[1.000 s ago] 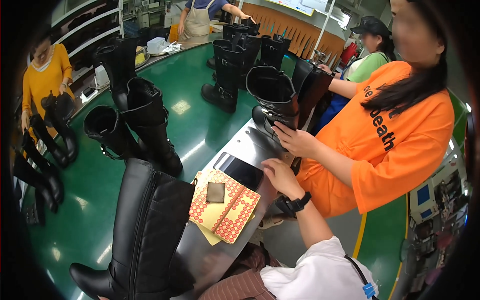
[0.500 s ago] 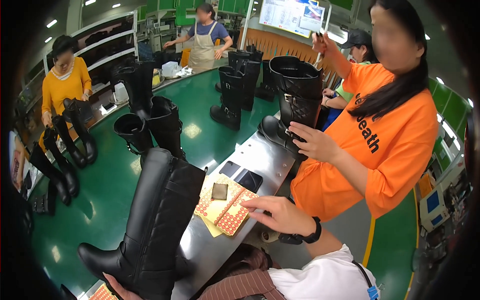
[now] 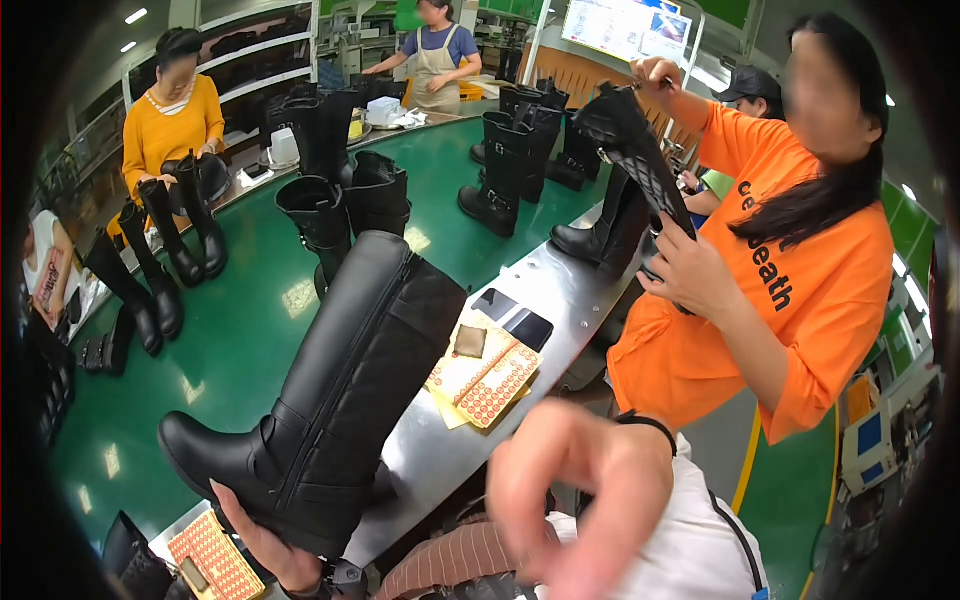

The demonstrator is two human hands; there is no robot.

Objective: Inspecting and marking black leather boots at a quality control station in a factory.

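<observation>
A tall black boot [image 3: 325, 375] with a side zip and a quilted back panel leans upright in front of me, toe to the left. My left hand [image 3: 265, 545] supports it from below near the heel, fingers along its lower side. To the right of the boot, my right hand [image 3: 585, 480] hangs over my lap, curled and smeared by motion; whether anything is between its fingers cannot be made out. Beyond it on the metal ledge lie sheets of round red-and-white stickers [image 3: 500, 385], with a small brown block [image 3: 470, 341] on top.
Two phones [image 3: 528, 328] lie behind the sticker sheets. Another sticker sheet [image 3: 215, 560] is at lower left. Several black boots stand along the green table [image 3: 440, 265]. At right a person in an orange shirt [image 3: 770, 260] handles a quilted boot [image 3: 635, 150]; other people work across the table.
My right hand has left the sticker sheet and come down toward me. The boot in my left hand tilts further right. The person in orange has lifted and tipped their boot.
</observation>
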